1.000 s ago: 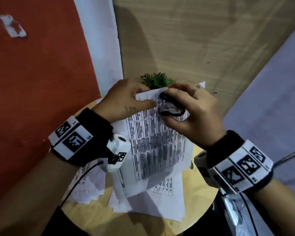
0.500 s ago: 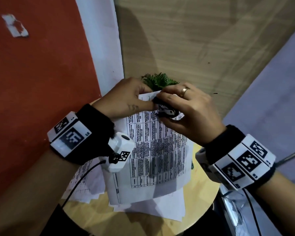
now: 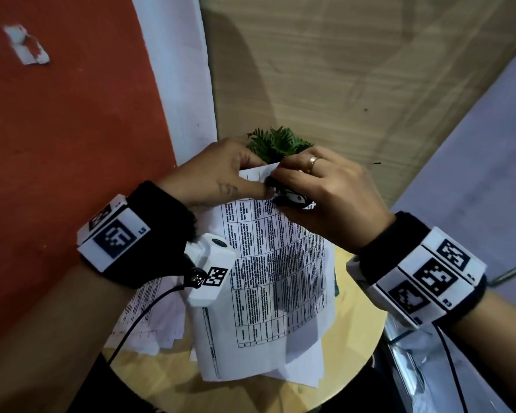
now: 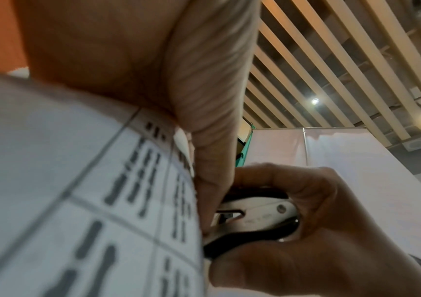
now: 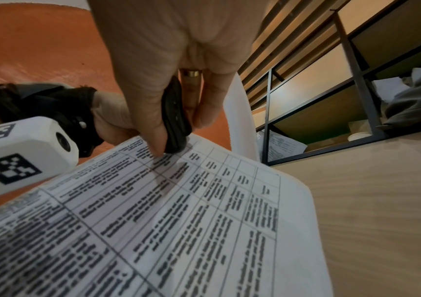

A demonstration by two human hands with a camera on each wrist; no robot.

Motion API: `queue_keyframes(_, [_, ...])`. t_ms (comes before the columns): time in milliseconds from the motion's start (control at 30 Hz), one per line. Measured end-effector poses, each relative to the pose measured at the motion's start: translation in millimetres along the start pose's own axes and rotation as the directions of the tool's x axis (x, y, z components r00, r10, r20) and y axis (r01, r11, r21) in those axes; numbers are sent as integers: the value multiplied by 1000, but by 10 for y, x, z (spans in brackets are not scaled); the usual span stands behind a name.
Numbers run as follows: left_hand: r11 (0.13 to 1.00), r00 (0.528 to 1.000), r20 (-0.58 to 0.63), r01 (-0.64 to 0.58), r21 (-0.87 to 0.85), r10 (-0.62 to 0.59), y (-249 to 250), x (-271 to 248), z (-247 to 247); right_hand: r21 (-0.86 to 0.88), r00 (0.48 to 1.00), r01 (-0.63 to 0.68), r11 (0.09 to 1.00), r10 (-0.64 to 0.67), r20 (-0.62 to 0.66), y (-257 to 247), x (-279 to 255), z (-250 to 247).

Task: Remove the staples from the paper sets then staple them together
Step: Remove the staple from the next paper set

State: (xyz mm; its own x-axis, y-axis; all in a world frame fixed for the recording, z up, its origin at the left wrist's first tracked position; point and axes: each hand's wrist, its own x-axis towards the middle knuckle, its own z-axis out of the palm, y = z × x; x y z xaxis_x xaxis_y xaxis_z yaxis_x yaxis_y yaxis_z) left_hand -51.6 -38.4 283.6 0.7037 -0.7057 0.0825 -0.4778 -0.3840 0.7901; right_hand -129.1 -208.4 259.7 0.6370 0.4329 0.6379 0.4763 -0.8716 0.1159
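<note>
Two hands are meeting at the held paper set's (image 3: 276, 272) 12 o'clock edge: left hand (image 3: 212, 177) pinching the corner, right hand (image 3: 325, 198) squeezing the staple remover (image 3: 291, 199), now closing tighter and shifting toward the corner than a second ago, likely biting the staple. Staple itself hidden. More sheets (image 3: 143, 317) are lying on the worktop (image 3: 355, 338) at 7 o'clock.
</note>
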Motion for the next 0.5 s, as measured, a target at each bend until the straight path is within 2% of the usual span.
queue_keyframes(267, [997,999,34,37,-67,-35,40,-34,12,-7,996,89,996,-89,26,42,32,-4])
queue_keyframes(500, [993,1000,4,3,-120,-2,-3,-22,32,207,996,-58,977,71,-54,77,-28,-2])
